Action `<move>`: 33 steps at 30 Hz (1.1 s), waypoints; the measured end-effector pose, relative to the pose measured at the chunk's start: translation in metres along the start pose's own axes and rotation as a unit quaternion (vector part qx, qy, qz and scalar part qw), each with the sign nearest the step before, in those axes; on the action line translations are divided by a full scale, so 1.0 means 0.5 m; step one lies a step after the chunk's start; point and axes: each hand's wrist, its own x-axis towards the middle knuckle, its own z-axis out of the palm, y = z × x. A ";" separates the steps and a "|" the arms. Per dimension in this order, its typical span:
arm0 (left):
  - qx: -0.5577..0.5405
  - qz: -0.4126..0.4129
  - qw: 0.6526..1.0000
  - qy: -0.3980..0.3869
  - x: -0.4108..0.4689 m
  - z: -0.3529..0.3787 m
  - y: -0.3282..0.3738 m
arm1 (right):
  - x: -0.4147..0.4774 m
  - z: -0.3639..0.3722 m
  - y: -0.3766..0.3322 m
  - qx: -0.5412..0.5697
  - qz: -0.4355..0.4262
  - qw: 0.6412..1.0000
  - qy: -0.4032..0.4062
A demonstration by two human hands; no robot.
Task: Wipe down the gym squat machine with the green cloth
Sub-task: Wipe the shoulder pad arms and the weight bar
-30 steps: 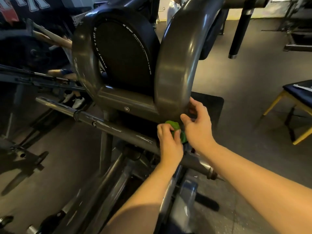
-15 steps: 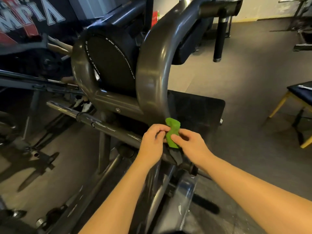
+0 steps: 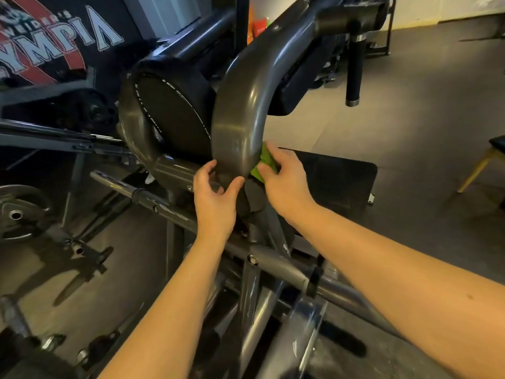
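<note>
The squat machine's grey curved arm [image 3: 240, 116] sweeps down in the middle of the view, with a black round pad [image 3: 175, 116] behind it. My right hand [image 3: 284, 181] holds the green cloth [image 3: 263, 162] against the right side of the arm's lower bend. My left hand [image 3: 216, 198] is at the left side of the same bend, thumb and fingers spread around the metal. Most of the cloth is hidden behind the arm and my right fingers.
A grey cross bar [image 3: 273, 258] runs diagonally under my wrists. A black platform [image 3: 341, 181] lies right of the arm. A weight plate [image 3: 19, 212] sits at the left. A chair with yellow legs [image 3: 481, 165] stands at the right edge. A padded handle [image 3: 354, 72] hangs above.
Both hands have risen from the cross bar to the arm's lower bend. The left hand let go of the cloth; the right hand now holds it alone against the arm.
</note>
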 end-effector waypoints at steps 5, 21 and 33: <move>-0.005 0.000 1.000 -0.010 -0.007 0.009 -0.014 | -0.038 0.018 0.085 0.001 0.008 1.000 0.029; -0.006 -0.007 1.000 -0.022 0.001 0.008 -0.040 | -0.044 0.037 0.290 -0.071 0.206 0.976 0.022; 0.014 -0.034 0.999 -0.023 -0.048 0.029 -0.137 | -0.048 0.034 0.226 -0.026 0.045 0.996 0.078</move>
